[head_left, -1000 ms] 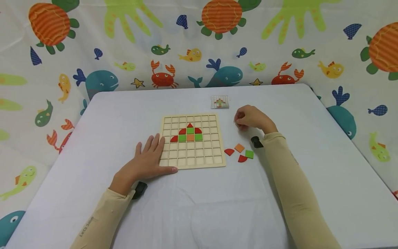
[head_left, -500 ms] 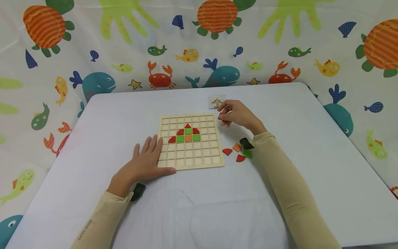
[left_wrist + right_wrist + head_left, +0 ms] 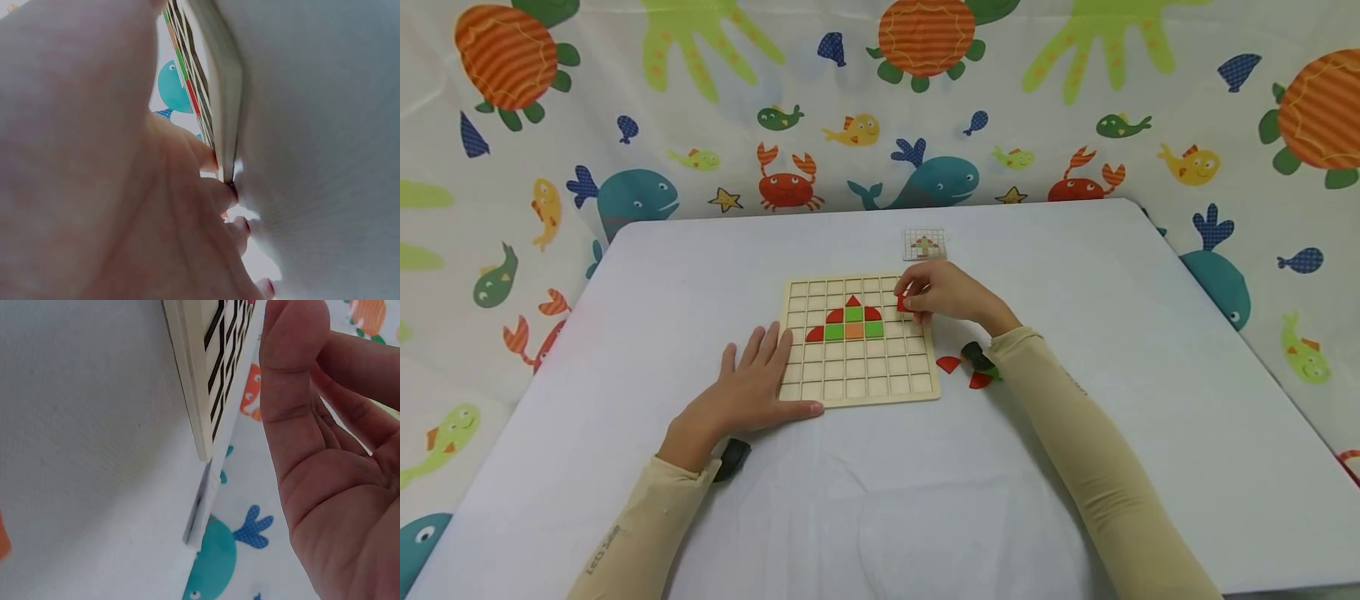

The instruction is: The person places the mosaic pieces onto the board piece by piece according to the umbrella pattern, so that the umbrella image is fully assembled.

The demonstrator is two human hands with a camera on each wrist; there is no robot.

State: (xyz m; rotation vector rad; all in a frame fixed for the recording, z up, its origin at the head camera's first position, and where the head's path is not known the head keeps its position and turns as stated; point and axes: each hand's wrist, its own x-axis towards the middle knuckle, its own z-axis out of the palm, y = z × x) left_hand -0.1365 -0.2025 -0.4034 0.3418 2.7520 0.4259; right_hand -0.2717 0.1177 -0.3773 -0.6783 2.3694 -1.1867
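A square wooden grid board (image 3: 850, 379) lies on the table, bearing red, green and orange tiles. A red triangle (image 3: 853, 301) tops this pattern, above a green square (image 3: 853, 315) and an orange square (image 3: 853, 331). My left hand (image 3: 748, 387) rests with straight, spread fingers at the board's left edge, its thumb by the near left corner. In the left wrist view, fingertips (image 3: 225, 192) reach the board's rim (image 3: 230, 94). Over the board's far right part, my right hand (image 3: 951, 292) pinches a red tile (image 3: 903, 302); the fingers cover part of it.
Behind the board lies a small pattern card (image 3: 924, 244). Right of the board are loose tiles, among them a red quarter circle (image 3: 948, 364) and another red piece (image 3: 979, 381), partly under the right wrist's black camera (image 3: 976, 357). A cloth with sea animals (image 3: 715, 100) hangs behind the table.
My right hand has moved left from beside the card to over the board, carrying the red tile. The left hand keeps its place; the tiles on the board look the same.
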